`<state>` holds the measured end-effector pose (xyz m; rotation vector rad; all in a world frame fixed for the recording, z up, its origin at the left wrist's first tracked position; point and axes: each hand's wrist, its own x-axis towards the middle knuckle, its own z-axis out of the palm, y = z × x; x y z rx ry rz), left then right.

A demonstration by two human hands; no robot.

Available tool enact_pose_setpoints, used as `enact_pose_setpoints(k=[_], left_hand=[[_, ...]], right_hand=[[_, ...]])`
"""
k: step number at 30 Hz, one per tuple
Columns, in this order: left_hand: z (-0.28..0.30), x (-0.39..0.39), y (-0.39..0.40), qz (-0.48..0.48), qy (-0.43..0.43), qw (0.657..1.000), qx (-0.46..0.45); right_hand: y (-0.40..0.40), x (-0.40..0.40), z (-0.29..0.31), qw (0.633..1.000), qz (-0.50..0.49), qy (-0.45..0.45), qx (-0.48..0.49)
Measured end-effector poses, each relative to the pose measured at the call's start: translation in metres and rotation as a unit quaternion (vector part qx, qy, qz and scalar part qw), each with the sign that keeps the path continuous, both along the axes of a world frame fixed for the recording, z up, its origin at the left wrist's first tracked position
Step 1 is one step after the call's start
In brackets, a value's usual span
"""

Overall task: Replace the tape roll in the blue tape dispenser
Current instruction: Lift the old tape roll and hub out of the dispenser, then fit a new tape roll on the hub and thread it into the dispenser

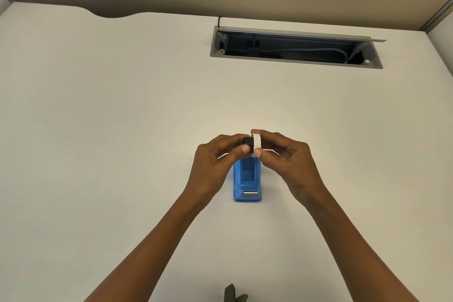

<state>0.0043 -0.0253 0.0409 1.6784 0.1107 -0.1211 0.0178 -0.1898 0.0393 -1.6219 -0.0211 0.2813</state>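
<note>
white desk (103, 110) filled most of the view, plain matte top, far edge curved in a shallow dip at back left. grey framed cable tray opening (295, 46) was cut into the top at back right, lid flap up along its far side, dark inside with a grey cable and a black plug visible. blue tape dispenser (247, 180) sat flat on the desk near the centre, its long axis running front to back, roll well open and empty, metal cutter strip at the near end. small dark green item (234, 294) lay at the near edge, cut off by the frame, could not tell what it was
</note>
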Motion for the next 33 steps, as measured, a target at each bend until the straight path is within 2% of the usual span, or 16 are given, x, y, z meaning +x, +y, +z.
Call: enact_pose_setpoints(k=[7,11,15,21,27,33], left_hand=[[0.002,-0.001,0.0,0.018,0.031,0.999,-0.035],[0.002,-0.004,0.003,0.051,0.053,0.993,-0.094],[0.0,-0.007,0.009,0.059,0.066,0.99,-0.113],[-0.002,-0.01,0.01,0.065,0.067,0.989,-0.117],[-0.005,-0.012,0.014,0.074,0.071,0.988,-0.118],[-0.005,-0.012,0.014,0.079,0.079,0.988,-0.105]], right_hand=[[0.0,0.0,-0.002,0.999,-0.007,-0.001,0.033],[-0.002,0.01,-0.003,0.998,-0.049,-0.006,0.048],[-0.001,0.035,-0.011,0.993,-0.09,-0.041,-0.056],[0.015,0.07,-0.038,0.974,-0.082,-0.084,-0.192],[0.026,0.084,-0.054,0.954,-0.053,-0.116,-0.271],[0.024,0.082,-0.052,0.953,-0.026,-0.1,-0.283]])
